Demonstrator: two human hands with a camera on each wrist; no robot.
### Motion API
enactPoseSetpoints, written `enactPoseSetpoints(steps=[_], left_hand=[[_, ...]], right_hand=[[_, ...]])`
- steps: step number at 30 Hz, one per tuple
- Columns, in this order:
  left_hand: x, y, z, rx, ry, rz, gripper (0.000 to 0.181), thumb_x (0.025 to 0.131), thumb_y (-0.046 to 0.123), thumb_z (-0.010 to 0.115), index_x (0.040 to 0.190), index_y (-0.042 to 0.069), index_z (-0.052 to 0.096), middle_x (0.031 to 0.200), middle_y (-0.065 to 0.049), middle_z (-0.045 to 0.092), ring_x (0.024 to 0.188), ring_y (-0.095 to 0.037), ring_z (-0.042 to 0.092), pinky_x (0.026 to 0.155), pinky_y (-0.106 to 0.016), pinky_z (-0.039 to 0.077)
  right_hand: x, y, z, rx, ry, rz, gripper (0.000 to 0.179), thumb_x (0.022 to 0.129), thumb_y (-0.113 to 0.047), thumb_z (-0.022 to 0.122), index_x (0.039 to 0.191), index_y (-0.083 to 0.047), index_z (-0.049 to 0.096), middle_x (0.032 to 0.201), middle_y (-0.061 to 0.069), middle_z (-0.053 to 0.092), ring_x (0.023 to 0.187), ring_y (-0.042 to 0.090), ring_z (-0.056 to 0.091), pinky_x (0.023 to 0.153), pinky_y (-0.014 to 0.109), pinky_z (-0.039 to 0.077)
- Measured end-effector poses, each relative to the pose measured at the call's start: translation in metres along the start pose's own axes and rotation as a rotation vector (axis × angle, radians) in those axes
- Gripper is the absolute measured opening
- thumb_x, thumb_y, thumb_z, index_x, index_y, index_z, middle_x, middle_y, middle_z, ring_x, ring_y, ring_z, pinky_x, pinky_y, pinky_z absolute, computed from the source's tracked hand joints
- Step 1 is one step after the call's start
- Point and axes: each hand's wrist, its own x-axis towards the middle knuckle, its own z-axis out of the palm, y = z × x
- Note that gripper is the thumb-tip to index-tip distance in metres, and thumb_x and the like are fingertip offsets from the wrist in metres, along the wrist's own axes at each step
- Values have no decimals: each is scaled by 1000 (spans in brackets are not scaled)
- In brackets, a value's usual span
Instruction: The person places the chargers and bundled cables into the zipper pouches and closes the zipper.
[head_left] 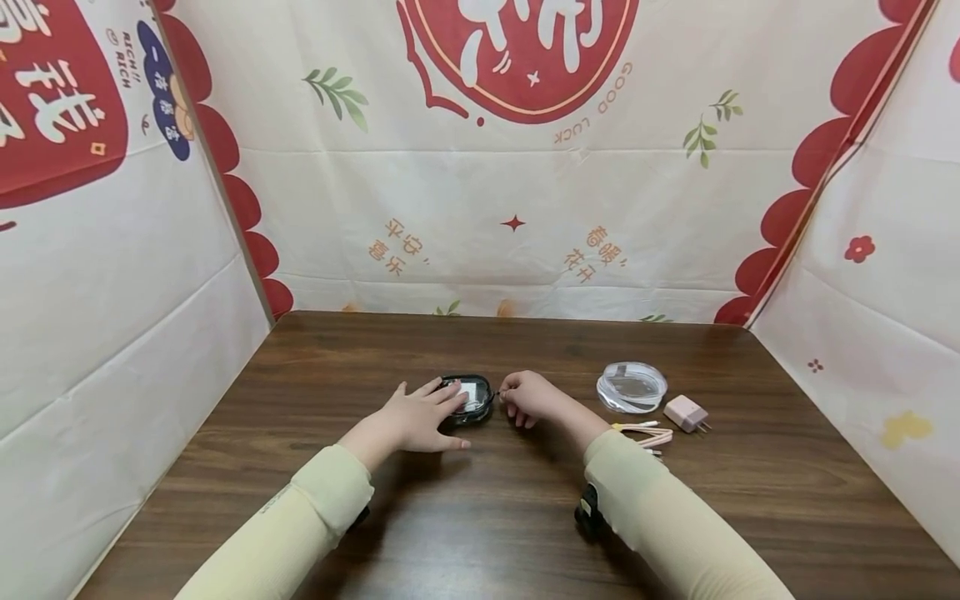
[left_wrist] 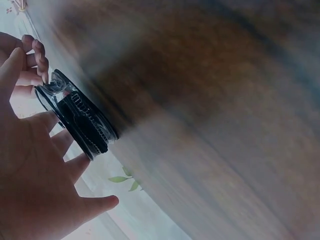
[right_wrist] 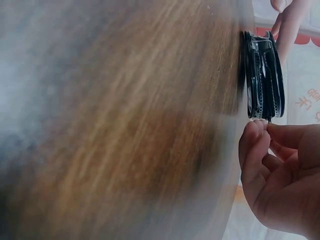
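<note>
A small clear zip pouch with black trim [head_left: 486, 408] lies on the table, with something white showing through its top. My left hand [head_left: 416, 418] rests on the pouch from the left, fingers spread and straight, thumb apart from it. At the pouch's right end, my right hand [head_left: 531, 398] pinches the zipper pull [right_wrist: 270, 120] between thumb and forefinger. The zipper runs along the side of the pouch [right_wrist: 265, 75] in the right wrist view. Both wrist views show the black edges; how far the zipper is undone cannot be told.
To the right on the brown wooden table [head_left: 480, 517] are a clear round plastic case [head_left: 632, 388], a pink plug charger [head_left: 686, 413] and a folded pale cable [head_left: 651, 435], partly behind my right forearm. Printed cloth walls [head_left: 480, 200] stand at the back and both sides.
</note>
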Motion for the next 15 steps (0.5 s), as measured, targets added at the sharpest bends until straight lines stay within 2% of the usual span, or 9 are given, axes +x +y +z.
enactPoseSetpoints(steps=[10,15], left_hand=[[-11,0,-1,12,2,-8,84,86,76,45,155,30,28,160,9,22,147,-21,14,109,-66,14],[-14,-1,-3,36,25,2,82,86,76,45,152,29,35,155,8,32,144,-22,24,109,-66,14]], right_hand=[[8,-1,2,23,26,3,17,98,-4,47,92,2,62,66,8,56,49,17,56,44,29,48],[11,-1,5,22,22,6,19,99,-5,47,92,2,63,66,10,57,48,17,55,44,29,47]])
